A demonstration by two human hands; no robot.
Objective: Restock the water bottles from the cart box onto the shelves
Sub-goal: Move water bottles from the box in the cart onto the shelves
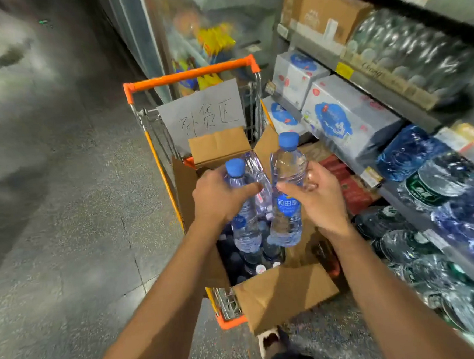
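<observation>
A: How is each grip set?

B: The left hand [220, 194] is closed around two water bottles at once: a blue-capped bottle [242, 207] and a second bottle [256, 178] tilted behind it. The right hand [315, 199] is wrapped around a third blue-capped bottle [286, 192], thumb laid across its blue label.

A: Where are the bottles held relative to the box?

B: All three are held just above the open cardboard box [283, 291], which is seated in the orange-framed cart [192, 74]. More bottles [252, 259] are seen standing inside the box, below the hands.

A: And the shelves?

B: The shelves [393, 104] are found to the right of the cart, near the right hand, stocked with wrapped bottle packs [413, 155] and cartons [346, 121]. A handwritten paper sign [201, 111] is fixed at the cart's far end.
</observation>
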